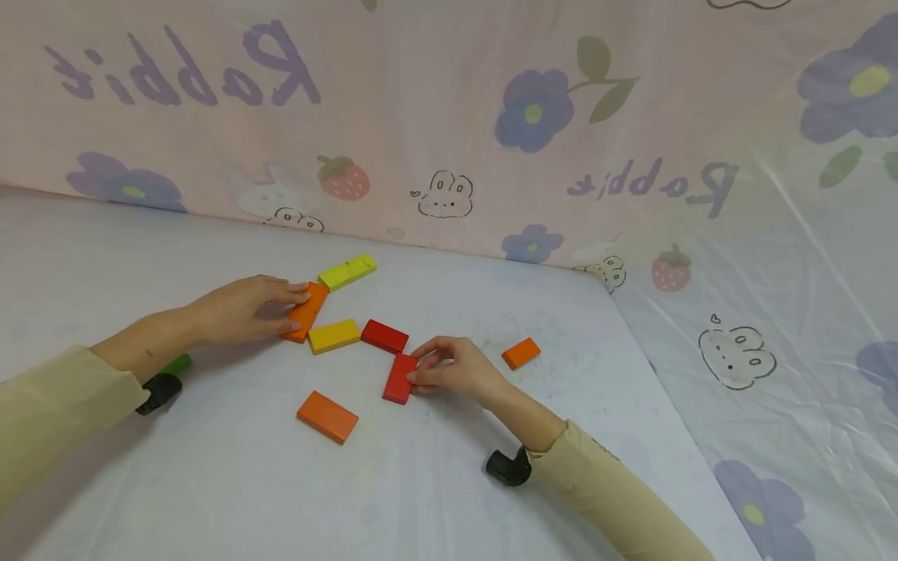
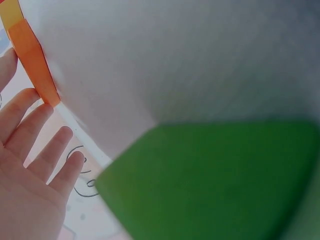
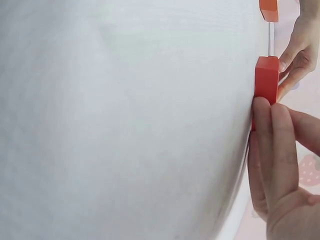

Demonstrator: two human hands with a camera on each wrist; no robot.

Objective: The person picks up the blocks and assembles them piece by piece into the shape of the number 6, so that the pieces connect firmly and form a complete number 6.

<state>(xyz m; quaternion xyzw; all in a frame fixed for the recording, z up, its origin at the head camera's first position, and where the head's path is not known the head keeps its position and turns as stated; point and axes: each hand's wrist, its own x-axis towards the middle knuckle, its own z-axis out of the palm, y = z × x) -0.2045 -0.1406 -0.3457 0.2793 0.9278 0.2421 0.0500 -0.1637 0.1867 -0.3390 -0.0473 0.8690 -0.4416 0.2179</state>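
An orange block (image 1: 309, 312) lies on the white table at the left end of a zigzag row. My left hand (image 1: 242, 309) holds it, thumb near its close end and fingertips at its far end. In the left wrist view, the orange block (image 2: 34, 62) shows between thumb and fingers, and the other fingers (image 2: 52, 155) are spread. My right hand (image 1: 452, 366) pinches a bright red block (image 1: 400, 379) by its right edge. In the right wrist view, fingertips (image 3: 263, 105) touch this red block (image 3: 266, 80); some of the grip is hidden.
A yellow block (image 1: 334, 336) and a dark red block (image 1: 384, 336) lie between the hands, corners close together. A yellow-green block (image 1: 347, 272) touches or nearly touches the held orange one. Separate orange blocks lie in front (image 1: 327, 417) and at right (image 1: 521, 354). Patterned cloth hangs behind.
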